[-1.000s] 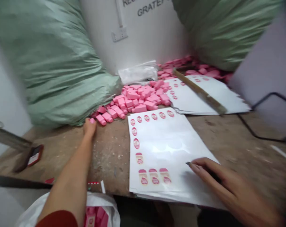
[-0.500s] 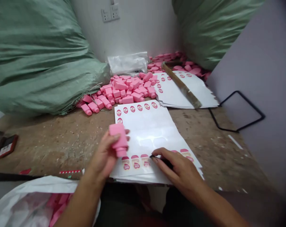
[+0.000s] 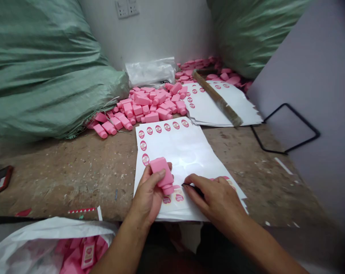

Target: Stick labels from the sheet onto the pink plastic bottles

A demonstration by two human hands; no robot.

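Note:
My left hand [image 3: 149, 194] is closed around a small pink plastic bottle [image 3: 161, 173], its neck tilted down and to the right over a sticker sheet [image 3: 186, 148]. Between the thumb and fingers of my right hand [image 3: 215, 194] is a thin black pointed tool [image 3: 194, 187]; most of it is hidden, so its exact kind does not show. The tool's tip is at the sheet, beside the printed label stickers [image 3: 178, 196] along the near edge. Small oval stickers [image 3: 167, 127] line the sheet's far and left edges.
Pink bottles [image 3: 149, 102] lie piled at the back, near a green woven sack [image 3: 55, 76]. A brown bar [image 3: 218, 99] rests on more sticker sheets [image 3: 201, 110]. At right stands a black wire frame [image 3: 286, 129]. Below the table edge, a white bag [image 3: 26, 236] holds pink bottles, one labelled.
My left hand has moved right with the pink bottle, closer to my right hand and over the near-edge stickers. The right hand keeps the black tool at nearly the same spot.

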